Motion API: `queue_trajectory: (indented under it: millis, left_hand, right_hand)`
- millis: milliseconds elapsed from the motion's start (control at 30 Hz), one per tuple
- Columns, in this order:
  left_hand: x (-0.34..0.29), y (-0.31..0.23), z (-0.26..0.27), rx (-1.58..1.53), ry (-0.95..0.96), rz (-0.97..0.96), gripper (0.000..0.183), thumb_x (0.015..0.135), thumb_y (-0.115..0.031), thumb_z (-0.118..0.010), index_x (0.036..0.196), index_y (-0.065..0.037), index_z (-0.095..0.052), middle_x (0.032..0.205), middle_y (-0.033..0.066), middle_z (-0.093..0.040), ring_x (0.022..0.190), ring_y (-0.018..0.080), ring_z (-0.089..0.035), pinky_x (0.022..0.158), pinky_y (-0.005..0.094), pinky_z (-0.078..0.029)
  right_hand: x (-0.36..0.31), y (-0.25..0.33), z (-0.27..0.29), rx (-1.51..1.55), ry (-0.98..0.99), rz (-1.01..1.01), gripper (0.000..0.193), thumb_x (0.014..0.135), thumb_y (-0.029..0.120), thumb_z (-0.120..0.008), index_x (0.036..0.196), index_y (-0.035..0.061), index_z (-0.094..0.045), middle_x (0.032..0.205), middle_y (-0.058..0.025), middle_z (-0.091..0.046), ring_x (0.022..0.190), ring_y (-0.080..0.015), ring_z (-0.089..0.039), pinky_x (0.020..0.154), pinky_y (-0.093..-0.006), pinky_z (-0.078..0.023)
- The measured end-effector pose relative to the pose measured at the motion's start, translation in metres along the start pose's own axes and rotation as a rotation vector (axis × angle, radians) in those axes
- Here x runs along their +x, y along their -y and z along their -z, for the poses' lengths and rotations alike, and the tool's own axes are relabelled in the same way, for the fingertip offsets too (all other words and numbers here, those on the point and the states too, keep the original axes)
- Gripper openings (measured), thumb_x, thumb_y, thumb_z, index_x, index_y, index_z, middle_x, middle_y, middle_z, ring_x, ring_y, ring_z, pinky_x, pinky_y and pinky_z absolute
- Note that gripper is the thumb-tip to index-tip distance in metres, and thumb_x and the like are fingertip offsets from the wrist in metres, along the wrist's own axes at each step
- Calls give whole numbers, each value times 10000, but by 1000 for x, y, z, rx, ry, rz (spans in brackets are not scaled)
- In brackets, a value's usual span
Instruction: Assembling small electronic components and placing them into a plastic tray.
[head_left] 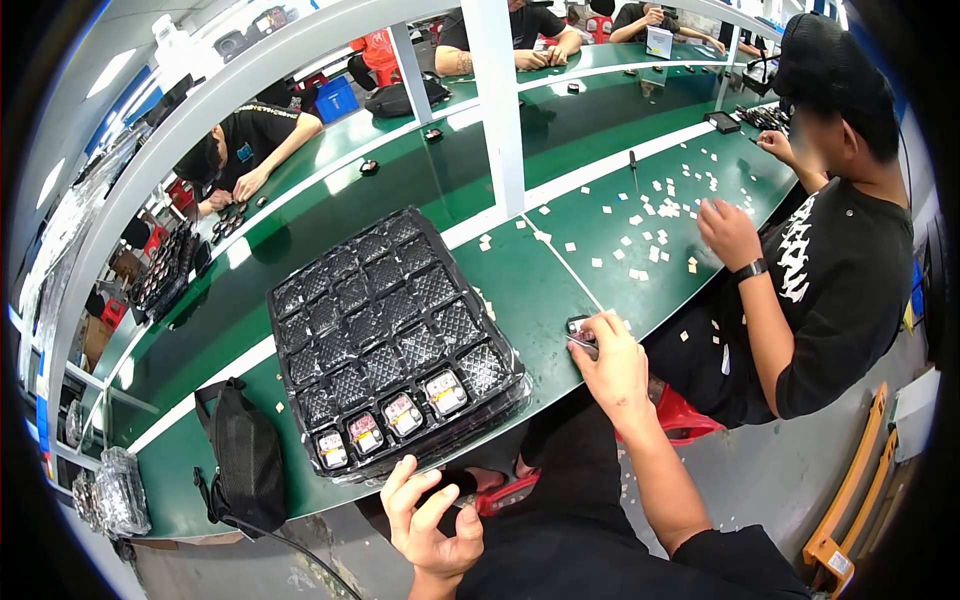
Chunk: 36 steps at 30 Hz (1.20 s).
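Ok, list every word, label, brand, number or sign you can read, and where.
None can be read surely.
Black shirt at right: stylised white lettering, unclear.
Orange frame: white label, too small.
White box, far back: any print too small.
Units in the tray: any markings too small.
Unit in the right hand: likewise.

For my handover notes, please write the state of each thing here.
Black tray, partly filled: four devices near the front edge
Left hand, open, fingers bent
Right hand, closed on a small device
Black bag, on the green table; closure unclear
Pale square pieces, loose, scattered
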<state>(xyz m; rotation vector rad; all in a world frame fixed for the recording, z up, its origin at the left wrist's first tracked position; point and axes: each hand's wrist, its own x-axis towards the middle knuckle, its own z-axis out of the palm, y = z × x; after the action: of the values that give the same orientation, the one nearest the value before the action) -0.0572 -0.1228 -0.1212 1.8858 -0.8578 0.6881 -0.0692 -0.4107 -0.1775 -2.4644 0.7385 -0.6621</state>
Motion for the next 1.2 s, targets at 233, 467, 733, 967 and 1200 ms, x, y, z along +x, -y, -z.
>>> queue_trajectory:
  millis: [233, 467, 733, 967, 1200]
  left_hand:
    - [3, -4, -12, -694, 195, 416, 290, 944, -86, -699, 1185, 64, -637, 1132, 199, -664, 894, 234, -689, 817, 322, -572]
    - [6, -2, -19, -1174, 372, 935, 791, 975, -549, -621, 1434, 71, -446, 1178, 167, -646, 862, 143, -624, 683, 258, -500]
    - [7, -1, -17, -1236, 152, 913, 918, 832, -520, -815, 1433, 54, -425, 1300, 180, -570, 1030, 210, -627, 797, 315, -533]
    - [-8, 10, -8, -1001, 158, 732, 777, 851, -452, -823, 1359, 66, -546, 1327, 192, -563, 1224, 268, -576, 1040, 397, -478]
    - [-1, 10, -8, -1036, 65, 644, 645, 869, -352, -818, 1326, 18, -553, 1341, 232, -553, 1164, 354, -659, 1031, 470, -526]
  right_hand:
    - [-28, 44, 47, 977, 156, 42, 521, 759, -27, -823, 1212, 23, -569, 1303, -163, -665, 546, -43, -489, 509, -216, -419]
    - [-47, 73, 56, 1087, 495, 475, 538, 793, -3, -850, 1241, 20, -551, 1278, -253, -680, 469, -6, -367, 504, -183, -424]
    - [-47, 93, 42, 1029, 441, 434, 490, 774, 124, -906, 1141, 52, -590, 1252, -195, -705, 451, -3, -391, 433, -179, -387]
    - [-60, 97, 40, 1044, 548, 401, 465, 802, 155, -886, 1146, 33, -598, 1326, -208, -647, 585, -77, -554, 497, -230, -468]
    - [-57, 111, 59, 697, 480, 362, 479, 891, 252, -801, 1253, -7, -623, 1078, -157, -587, 752, -245, -690, 616, -342, -576]
